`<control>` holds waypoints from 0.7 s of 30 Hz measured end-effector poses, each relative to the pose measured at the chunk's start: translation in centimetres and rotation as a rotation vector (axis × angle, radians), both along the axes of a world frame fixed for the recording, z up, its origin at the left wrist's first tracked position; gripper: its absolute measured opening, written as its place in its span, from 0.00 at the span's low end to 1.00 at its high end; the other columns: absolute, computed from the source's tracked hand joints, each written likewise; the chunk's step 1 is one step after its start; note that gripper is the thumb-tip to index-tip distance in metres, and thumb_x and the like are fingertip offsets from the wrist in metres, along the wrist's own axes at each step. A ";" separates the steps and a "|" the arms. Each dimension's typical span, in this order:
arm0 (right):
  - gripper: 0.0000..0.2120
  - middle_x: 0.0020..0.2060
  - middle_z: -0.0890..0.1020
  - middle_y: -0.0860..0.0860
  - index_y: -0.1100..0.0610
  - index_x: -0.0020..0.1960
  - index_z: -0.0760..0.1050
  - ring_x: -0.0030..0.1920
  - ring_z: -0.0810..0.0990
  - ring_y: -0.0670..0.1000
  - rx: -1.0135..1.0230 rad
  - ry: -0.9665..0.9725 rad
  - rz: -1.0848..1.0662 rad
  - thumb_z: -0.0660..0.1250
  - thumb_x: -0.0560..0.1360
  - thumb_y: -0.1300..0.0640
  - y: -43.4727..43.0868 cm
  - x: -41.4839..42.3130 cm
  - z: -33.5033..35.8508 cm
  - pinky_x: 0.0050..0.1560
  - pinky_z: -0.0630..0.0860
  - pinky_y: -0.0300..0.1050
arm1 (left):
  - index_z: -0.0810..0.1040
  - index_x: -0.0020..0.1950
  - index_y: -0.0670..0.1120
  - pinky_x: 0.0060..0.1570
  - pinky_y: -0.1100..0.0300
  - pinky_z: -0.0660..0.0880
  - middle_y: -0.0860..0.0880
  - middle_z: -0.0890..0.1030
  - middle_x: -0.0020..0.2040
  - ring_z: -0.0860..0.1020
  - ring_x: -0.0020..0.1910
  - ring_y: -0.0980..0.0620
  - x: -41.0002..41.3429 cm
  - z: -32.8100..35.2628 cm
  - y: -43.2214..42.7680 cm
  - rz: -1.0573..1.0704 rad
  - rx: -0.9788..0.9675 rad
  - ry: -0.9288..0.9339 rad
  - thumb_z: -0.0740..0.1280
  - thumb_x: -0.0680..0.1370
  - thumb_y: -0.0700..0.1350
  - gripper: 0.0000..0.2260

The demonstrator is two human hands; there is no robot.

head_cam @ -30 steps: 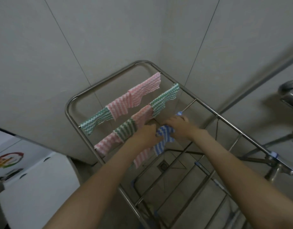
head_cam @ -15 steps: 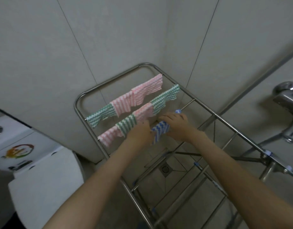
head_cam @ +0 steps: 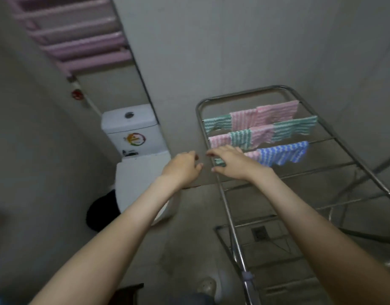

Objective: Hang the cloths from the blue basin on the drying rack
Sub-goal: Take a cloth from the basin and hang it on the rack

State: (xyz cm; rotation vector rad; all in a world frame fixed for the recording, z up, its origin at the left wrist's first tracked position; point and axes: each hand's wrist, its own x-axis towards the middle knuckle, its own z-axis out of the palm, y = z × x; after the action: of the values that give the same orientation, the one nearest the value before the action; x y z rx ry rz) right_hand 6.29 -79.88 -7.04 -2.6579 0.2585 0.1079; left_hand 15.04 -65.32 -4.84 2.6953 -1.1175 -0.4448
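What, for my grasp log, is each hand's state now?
Left hand: open, loosely curled, empty.
Right hand: open, fingers spread over the green cloth on the drying rack.

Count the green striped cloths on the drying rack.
4 green cloths: one at the far bar's left end, two on the second bar, one at the third bar's left end, partly under the right hand.

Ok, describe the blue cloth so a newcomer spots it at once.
Find the steel drying rack right of the white toilet. On the nearest rail that bears cloths hangs the blue cloth. It alone is blue-striped; its neighbours are pink or green.
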 end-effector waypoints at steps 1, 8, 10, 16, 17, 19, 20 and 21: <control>0.25 0.68 0.70 0.51 0.50 0.70 0.65 0.69 0.64 0.52 0.003 -0.007 0.058 0.66 0.76 0.50 1.8 1.1 0.5 0.68 0.58 0.47 | 0.71 0.66 0.44 0.60 0.53 0.71 0.42 0.76 0.64 0.73 0.63 0.43 0.2 0.6 2.3 0.046 0.005 0.003 0.60 0.80 0.52 0.18; 0.22 0.64 0.74 0.49 0.50 0.70 0.66 0.65 0.69 0.50 0.056 -0.027 0.387 0.65 0.77 0.52 15.9 7.7 4.4 0.67 0.62 0.48 | 0.72 0.65 0.47 0.57 0.53 0.73 0.46 0.78 0.61 0.75 0.59 0.47 1.2 4.0 17.8 0.368 -0.051 0.038 0.59 0.80 0.52 0.16; 0.21 0.62 0.75 0.50 0.50 0.69 0.67 0.64 0.70 0.51 0.072 -0.043 0.483 0.65 0.77 0.52 20.6 9.2 5.1 0.65 0.64 0.46 | 0.73 0.64 0.48 0.55 0.55 0.73 0.46 0.78 0.59 0.76 0.58 0.47 1.2 4.7 22.6 0.446 -0.065 0.034 0.60 0.80 0.53 0.16; 0.22 0.62 0.76 0.52 0.53 0.69 0.67 0.64 0.72 0.53 0.054 -0.045 0.817 0.66 0.76 0.51 37.6 12.4 5.7 0.62 0.66 0.46 | 0.73 0.64 0.45 0.56 0.55 0.71 0.43 0.78 0.61 0.75 0.61 0.43 -0.5 5.8 38.1 0.694 -0.011 0.000 0.63 0.79 0.51 0.16; 0.22 0.62 0.76 0.53 0.54 0.68 0.68 0.63 0.72 0.53 0.055 -0.032 0.866 0.66 0.76 0.51 40.1 12.5 5.7 0.61 0.66 0.45 | 0.73 0.64 0.45 0.56 0.55 0.71 0.42 0.78 0.62 0.75 0.62 0.43 -1.0 5.8 40.4 0.735 -0.003 0.002 0.63 0.79 0.50 0.16; 0.22 0.60 0.77 0.54 0.55 0.68 0.68 0.61 0.74 0.54 0.068 -0.009 0.978 0.67 0.76 0.54 46.0 12.5 5.5 0.61 0.68 0.46 | 0.73 0.64 0.45 0.56 0.54 0.71 0.43 0.78 0.61 0.75 0.61 0.43 -2.4 6.0 45.6 0.847 0.021 0.012 0.63 0.79 0.49 0.15; 0.23 0.59 0.77 0.55 0.55 0.68 0.68 0.60 0.74 0.55 0.076 0.010 1.021 0.68 0.75 0.55 48.4 12.3 5.3 0.61 0.69 0.47 | 0.74 0.63 0.45 0.55 0.54 0.71 0.43 0.78 0.60 0.75 0.61 0.43 -3.1 5.9 47.8 0.897 0.027 0.020 0.62 0.79 0.49 0.14; 0.24 0.59 0.77 0.55 0.54 0.69 0.67 0.59 0.75 0.55 0.076 0.038 1.062 0.68 0.75 0.55 50.4 12.0 5.1 0.61 0.70 0.48 | 0.74 0.63 0.45 0.56 0.55 0.71 0.43 0.78 0.61 0.75 0.61 0.43 -3.8 5.8 49.6 0.946 0.031 0.024 0.62 0.79 0.48 0.14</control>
State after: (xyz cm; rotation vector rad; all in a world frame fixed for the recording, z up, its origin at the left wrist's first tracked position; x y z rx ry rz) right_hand 18.33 -29.45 -1.96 -2.4193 -1.1264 0.4786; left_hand 11.20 -15.68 1.00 2.8269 0.2361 -0.3062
